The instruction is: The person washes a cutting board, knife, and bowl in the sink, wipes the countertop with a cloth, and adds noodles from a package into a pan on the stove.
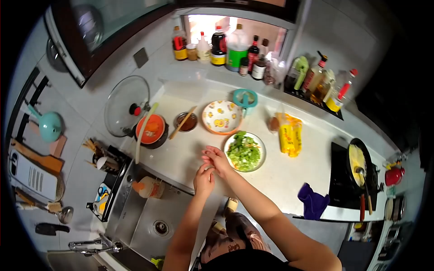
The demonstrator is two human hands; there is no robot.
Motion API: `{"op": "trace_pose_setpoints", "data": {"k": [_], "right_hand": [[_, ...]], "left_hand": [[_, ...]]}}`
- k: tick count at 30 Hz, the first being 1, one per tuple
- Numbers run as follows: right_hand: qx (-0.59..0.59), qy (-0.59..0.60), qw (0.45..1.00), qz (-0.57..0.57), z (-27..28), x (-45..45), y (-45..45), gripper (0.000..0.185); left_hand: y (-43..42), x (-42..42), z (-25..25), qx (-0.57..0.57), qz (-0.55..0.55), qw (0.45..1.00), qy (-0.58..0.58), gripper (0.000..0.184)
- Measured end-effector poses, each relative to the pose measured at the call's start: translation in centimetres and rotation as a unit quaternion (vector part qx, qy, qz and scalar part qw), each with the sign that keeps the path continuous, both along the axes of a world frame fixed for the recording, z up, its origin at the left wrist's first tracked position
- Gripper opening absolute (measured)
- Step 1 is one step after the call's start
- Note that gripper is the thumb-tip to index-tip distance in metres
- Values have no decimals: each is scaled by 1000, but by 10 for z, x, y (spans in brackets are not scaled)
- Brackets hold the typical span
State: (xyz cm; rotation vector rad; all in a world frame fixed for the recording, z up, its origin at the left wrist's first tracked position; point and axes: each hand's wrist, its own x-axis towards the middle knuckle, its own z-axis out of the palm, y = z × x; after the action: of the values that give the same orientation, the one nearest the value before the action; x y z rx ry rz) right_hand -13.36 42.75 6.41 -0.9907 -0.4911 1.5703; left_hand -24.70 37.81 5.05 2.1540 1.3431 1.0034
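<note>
My left hand (204, 180) and my right hand (217, 161) meet above the counter's front edge, close to the sink. The right fingers are stretched out to the left, with nothing seen in them. Just below, the left hand has its fingers loosely bent and slightly apart, close against the right palm; whether they touch is unclear. Beside the right hand is a plate (263, 163) of chopped green lettuce (243, 150). Behind it sits a white patterned bowl (222, 116). A small bowl of dark sauce (188, 124) has a wooden stick (182, 122) across it.
An orange bowl (156, 123) and a glass lid (128, 104) are at the left. The sink (149, 217) holds a bottle (150, 187). A yellow packet (290, 134) and purple cloth (312, 201) lie right, before a pan (358, 158) on the stove. Bottles (237, 47) line the back.
</note>
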Motion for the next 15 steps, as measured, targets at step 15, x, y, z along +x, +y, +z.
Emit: {"op": "trace_pose_setpoints", "data": {"k": [15], "right_hand": [[-202, -568, 684, -410, -115, 351, -102, 39]], "left_hand": [[-37, 223, -27, -138, -148, 976, -86, 21]]}}
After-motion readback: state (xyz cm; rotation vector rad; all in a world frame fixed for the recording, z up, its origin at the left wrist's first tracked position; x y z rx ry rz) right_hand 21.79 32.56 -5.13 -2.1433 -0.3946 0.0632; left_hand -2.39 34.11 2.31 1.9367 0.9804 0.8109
